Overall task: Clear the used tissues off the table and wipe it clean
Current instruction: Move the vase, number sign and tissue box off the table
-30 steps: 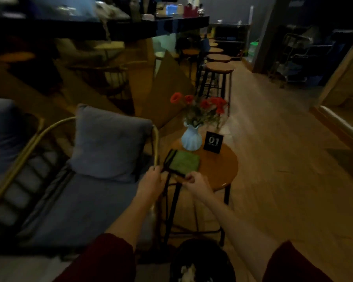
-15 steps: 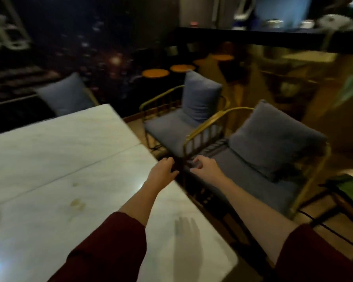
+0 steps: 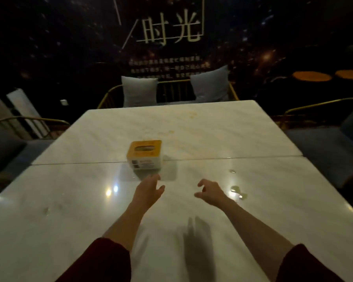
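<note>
A white marble table [image 3: 69, 210] fills the head view, made of two slabs joined by a seam. A yellow tissue box [image 3: 144, 155] stands on that seam near the middle. My left hand [image 3: 148, 192] hovers just in front of the box, fingers relaxed, holding nothing. My right hand [image 3: 210, 192] hangs over the table further right with loosely curled fingers, also holding nothing. Wet spots [image 3: 237, 191] glisten beside my right hand. Yellowish stains [image 3: 169, 132] mark the far slab, and fainter ones [image 3: 47, 209] lie at the near left. No used tissues are visible.
A gold-framed bench with two grey cushions [image 3: 140, 91] stands behind the table's far edge. Dark blue armchairs flank the table at the left [image 3: 18, 147] and the right [image 3: 330, 143]. A dark wall with lit lettering [image 3: 171, 27] rises behind.
My view has swung left from the small round side table with the green cloth, past the armchairs, to face the marble table. Both hands let go of the cloth and now hover empty.
</note>
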